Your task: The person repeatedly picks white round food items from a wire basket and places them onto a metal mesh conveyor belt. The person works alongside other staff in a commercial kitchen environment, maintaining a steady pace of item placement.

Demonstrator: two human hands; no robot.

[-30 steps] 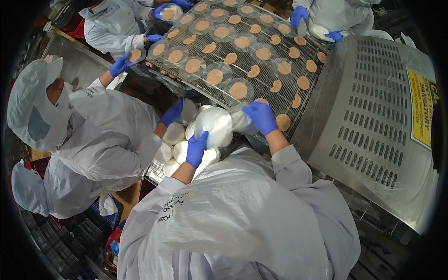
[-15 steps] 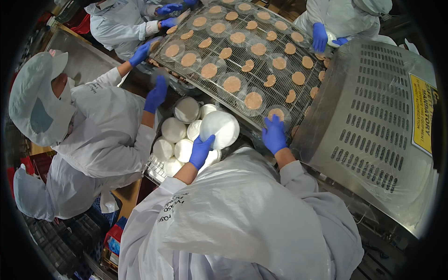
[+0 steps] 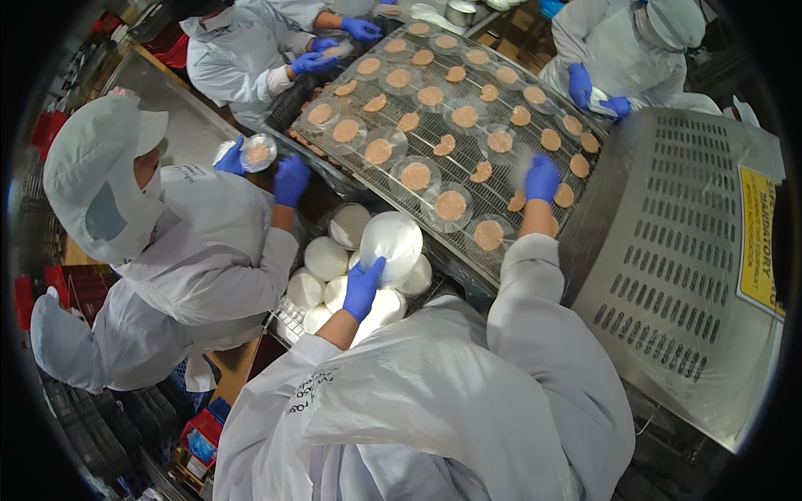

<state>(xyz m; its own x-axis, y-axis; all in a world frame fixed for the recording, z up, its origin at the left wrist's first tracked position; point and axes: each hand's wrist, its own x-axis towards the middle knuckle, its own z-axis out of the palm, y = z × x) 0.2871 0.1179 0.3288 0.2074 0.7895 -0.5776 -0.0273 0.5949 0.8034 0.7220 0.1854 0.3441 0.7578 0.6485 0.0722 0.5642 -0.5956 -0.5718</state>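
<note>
My left hand (image 3: 362,288) grips a stack of round translucent film discs (image 3: 391,244) below the belt's near edge. Over the wire mesh belt (image 3: 401,194) my right hand (image 3: 543,178) is closed, with a motion-smeared clear disc at its fingers. Its fingertips are partly hidden. Pinkish round patties lie in rows on the belt, some whole, some with a bite-shaped gap. Clear discs lie with many of them, such as the near patty (image 3: 489,235). More stacks of white discs (image 3: 326,258) stand in a wire basket (image 3: 288,324) left of my left hand.
A slotted steel machine cover (image 3: 660,242) with a yellow sign flanks the belt's right end. A co-worker at left (image 3: 200,225) holds a patty in a round pack (image 3: 258,153). Other co-workers stand at the far left (image 3: 234,58) and far right (image 3: 601,42). Dark crates (image 3: 92,426) sit lower left.
My right hand has left the near patty and moved up and right over the belt. My left hand still holds the disc stack. The left co-worker now holds a round pack.
</note>
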